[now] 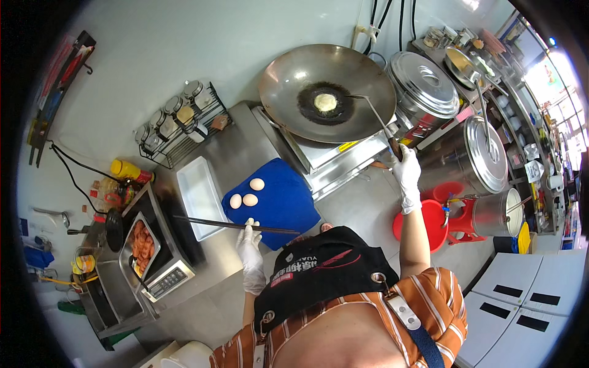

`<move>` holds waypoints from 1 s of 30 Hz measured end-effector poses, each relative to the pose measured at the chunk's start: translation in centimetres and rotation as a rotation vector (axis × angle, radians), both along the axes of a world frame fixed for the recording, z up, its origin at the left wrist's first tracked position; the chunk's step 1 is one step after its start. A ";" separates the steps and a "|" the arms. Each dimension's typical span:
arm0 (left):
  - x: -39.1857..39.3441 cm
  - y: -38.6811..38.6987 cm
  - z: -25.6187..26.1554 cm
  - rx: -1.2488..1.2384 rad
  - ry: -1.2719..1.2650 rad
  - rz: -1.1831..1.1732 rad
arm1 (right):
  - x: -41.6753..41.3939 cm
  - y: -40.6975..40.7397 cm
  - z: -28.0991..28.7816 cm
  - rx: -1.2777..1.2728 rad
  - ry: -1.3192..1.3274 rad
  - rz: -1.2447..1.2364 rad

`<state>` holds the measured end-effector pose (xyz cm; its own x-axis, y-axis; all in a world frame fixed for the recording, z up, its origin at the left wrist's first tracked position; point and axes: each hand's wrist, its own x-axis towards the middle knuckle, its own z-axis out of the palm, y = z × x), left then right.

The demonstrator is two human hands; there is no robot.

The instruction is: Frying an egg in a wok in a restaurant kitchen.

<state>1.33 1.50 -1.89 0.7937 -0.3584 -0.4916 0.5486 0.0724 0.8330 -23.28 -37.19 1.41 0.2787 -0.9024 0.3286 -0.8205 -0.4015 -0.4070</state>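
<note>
My left hand [250,248], in a white glove, grips a pair of long dark chopsticks [271,228] above the edge of a blue cloth [294,202]. Three pale eggs [250,199] lie on that cloth, just beyond the hand. White-gloved too, my right hand [407,172] is closed around the dark handle of a long metal spatula [378,118]. The tool's head reaches into a big steel wok [294,69], right of the oil at its bottom. A pale, round fried egg [326,102] sits in the dark oil. The spatula appears slightly apart from it.
Left of the cloth stands a white plastic tray [198,193]; behind it, a wire rack [184,142] holds spice jars. A metal pan of reddish-brown food [141,246] rests on an electric cooker [172,276]. Tall lidded steel pots [423,85] and a red bucket [416,230] are at right.
</note>
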 end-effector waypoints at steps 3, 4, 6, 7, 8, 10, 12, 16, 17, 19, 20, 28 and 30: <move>0.3 0.6 -0.1 -0.019 -0.018 0.020 | -0.2 -0.1 0.3 0.003 0.007 0.006; 0.3 0.7 -0.2 -0.019 -0.022 0.023 | -0.2 -0.1 0.4 0.004 0.016 0.002; 0.3 1.2 -0.4 -0.019 -0.027 0.028 | -0.1 -0.2 0.6 0.006 0.035 0.003; 0.3 1.4 -0.5 -0.012 -0.018 0.026 | -0.1 -0.1 0.7 0.007 0.035 0.005; 0.2 1.6 -0.6 -0.006 -0.010 0.025 | -0.1 -0.1 0.9 -0.027 0.027 0.024; 0.3 2.1 -0.9 -0.004 -0.015 0.022 | -0.1 -0.1 1.0 -0.060 0.019 0.044; 0.2 2.3 -0.9 -0.003 -0.021 0.019 | -0.3 -0.3 1.1 -0.080 0.031 0.052; 0.0 2.2 -0.5 0.002 -0.035 0.044 | -0.3 -0.5 1.1 -0.084 0.044 0.048; -0.1 2.1 -0.3 0.005 -0.033 0.051 | -0.3 -0.5 1.1 -0.094 0.045 0.047; -0.2 2.0 0.0 0.001 -0.036 0.053 | -0.2 -0.5 1.0 -0.104 0.048 0.048; -0.2 1.9 0.0 -0.003 -0.039 0.054 | -0.2 -0.5 1.1 -0.099 0.050 0.048; 0.0 2.0 -1.2 -0.022 -0.023 0.032 | -0.3 -0.9 1.4 -0.105 0.079 0.042; 0.1 2.0 -1.3 -0.028 -0.021 0.029 | -0.3 -1.1 1.8 -0.082 0.079 0.050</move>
